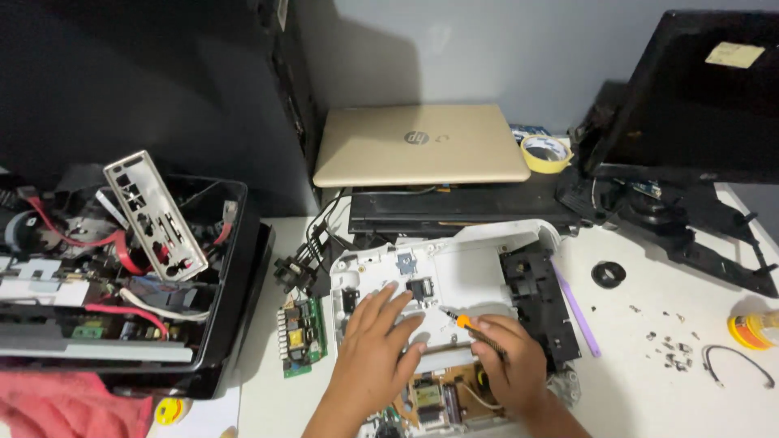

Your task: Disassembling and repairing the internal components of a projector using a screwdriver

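I see my left hand (376, 354) lying flat, fingers spread wide, on an opened white plastic device casing (454, 272) near the white worktop's (649, 381) front edge. My right hand (510, 362) grips a small orange-handled screwdriver (466, 323), tip on the casing. A pale yellow sticky note (733, 54) sits on the black monitor (698, 89) at the back right corner; a yellow tape roll (545, 152) lies beside a gold closed laptop (418, 143).

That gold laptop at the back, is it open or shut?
Shut. The gold laptop lies flat with its lid down, so only the closed top shows, with no screen or keyboard visible. It rests on a dark flat device beneath it.
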